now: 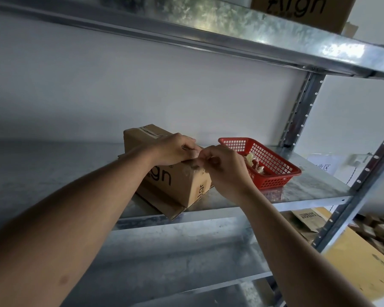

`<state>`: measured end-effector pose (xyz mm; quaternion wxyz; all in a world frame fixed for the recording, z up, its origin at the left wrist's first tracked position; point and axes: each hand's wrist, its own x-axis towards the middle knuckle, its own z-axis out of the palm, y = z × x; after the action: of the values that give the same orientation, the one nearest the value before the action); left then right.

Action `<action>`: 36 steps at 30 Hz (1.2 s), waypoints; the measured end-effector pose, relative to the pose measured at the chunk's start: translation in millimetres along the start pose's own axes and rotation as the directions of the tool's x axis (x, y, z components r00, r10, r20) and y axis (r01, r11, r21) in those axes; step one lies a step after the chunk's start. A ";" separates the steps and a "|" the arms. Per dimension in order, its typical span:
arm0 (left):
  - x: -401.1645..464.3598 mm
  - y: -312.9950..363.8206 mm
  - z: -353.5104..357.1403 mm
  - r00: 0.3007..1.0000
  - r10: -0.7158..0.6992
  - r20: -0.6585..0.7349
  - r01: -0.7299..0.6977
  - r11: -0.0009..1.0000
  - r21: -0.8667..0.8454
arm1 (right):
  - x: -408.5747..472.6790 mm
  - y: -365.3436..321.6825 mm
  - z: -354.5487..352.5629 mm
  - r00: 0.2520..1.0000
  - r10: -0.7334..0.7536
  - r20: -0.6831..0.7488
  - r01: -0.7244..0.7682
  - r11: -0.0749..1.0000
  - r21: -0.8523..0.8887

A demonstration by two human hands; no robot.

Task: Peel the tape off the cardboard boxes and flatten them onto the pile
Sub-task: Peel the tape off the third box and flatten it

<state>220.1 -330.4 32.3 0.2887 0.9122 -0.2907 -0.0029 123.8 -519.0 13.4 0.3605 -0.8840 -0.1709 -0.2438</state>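
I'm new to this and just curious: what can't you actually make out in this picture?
Head view, the only one:
- Tape: blurred and partly behind the right hand; how much is peeled is unclear.
- Box top: covered by the left hand.
- Basket contents: too small to identify.
- Upper box: cut off by the top edge.

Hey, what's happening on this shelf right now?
A person is working tape off a cardboard box standing on a metal shelf. The left hand rests on the box's top edge, while the right hand pinches a clear strip of tape at the near corner. A red basket holding crumpled scraps sits just to the right. The box is not flattened yet.
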 end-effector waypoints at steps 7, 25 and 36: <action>-2.8 3.4 -1.1 1.000 -0.001 0.016 0.002 0.999 -0.046 | -6.4 6.0 -5.7 0.999 0.010 0.050 -0.031 0.901 0.433; -9.2 8.3 -2.0 1.000 0.005 0.011 -0.005 0.999 -0.045 | -6.1 3.1 2.5 0.999 -0.039 -0.006 0.040 0.990 0.134; -8.0 11.9 -1.0 1.000 -0.013 0.012 0.014 0.996 -0.085 | -9.7 -1.0 3.7 0.990 -0.047 -0.134 0.036 0.996 -0.078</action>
<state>207.3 -333.5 38.2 0.3258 0.9009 -0.2859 -0.0224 116.5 -516.8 6.3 0.3325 -0.8746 -0.1549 -0.3171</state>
